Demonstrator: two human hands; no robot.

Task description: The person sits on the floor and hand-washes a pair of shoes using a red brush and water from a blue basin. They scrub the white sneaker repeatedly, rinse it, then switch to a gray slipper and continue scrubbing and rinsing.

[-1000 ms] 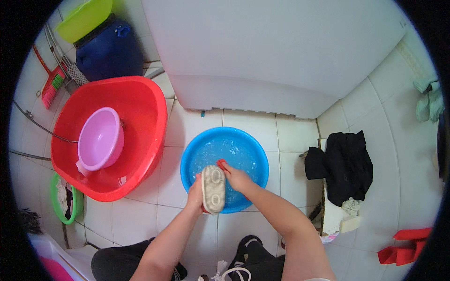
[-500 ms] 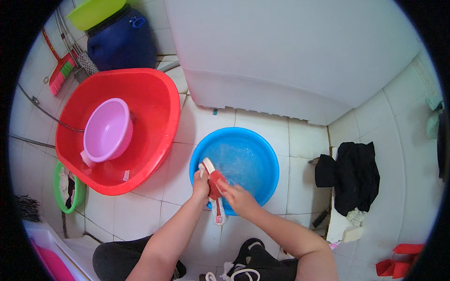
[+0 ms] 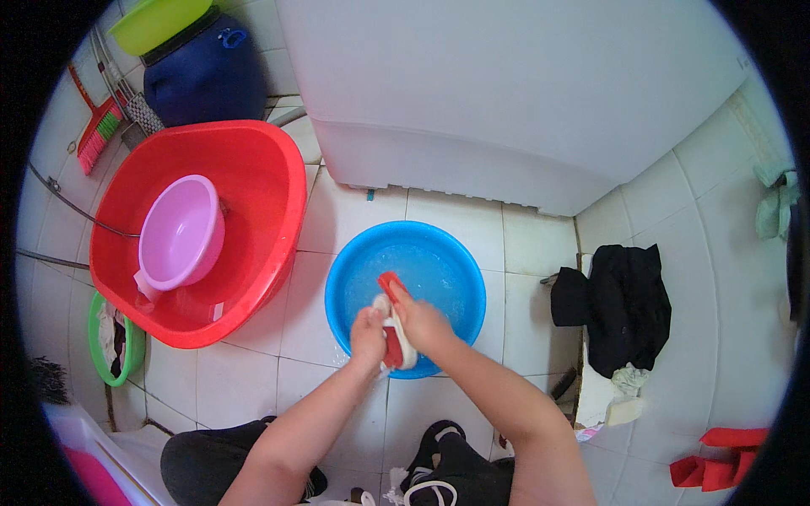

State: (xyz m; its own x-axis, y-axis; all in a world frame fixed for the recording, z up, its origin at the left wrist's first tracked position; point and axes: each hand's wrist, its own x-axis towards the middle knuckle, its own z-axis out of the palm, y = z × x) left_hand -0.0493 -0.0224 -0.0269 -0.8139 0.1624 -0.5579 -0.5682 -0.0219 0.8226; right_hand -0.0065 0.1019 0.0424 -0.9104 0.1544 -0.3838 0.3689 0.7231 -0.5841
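A round blue basin (image 3: 477, 291) of cloudy, bubbly water stands on the floor in front of me. Over its near side, my left hand (image 3: 367, 339) is closed round a small red-and-white shoe (image 3: 393, 349) with a pale sole edge. My right hand (image 3: 424, 328) is closed on a red scrubbing brush (image 3: 389, 281) whose end sticks out past the fingers; it works against the shoe. Motion blurs the brush, and its bristles are hidden. Water drips below the shoe at the basin's near rim.
At the left, a large red tub (image 3: 261, 173) holds a pink-purple basin (image 3: 179, 232); a green basket (image 3: 95, 341) with cloth stands nearby. A white appliance (image 3: 472, 93) rises behind. Dark clothing (image 3: 629, 304) lies on a ledge at the right.
The shoe has turned and moved inward over the basin, its strap end no longer hanging over the rim. The brush now points up and away. The whole view has shifted slightly.
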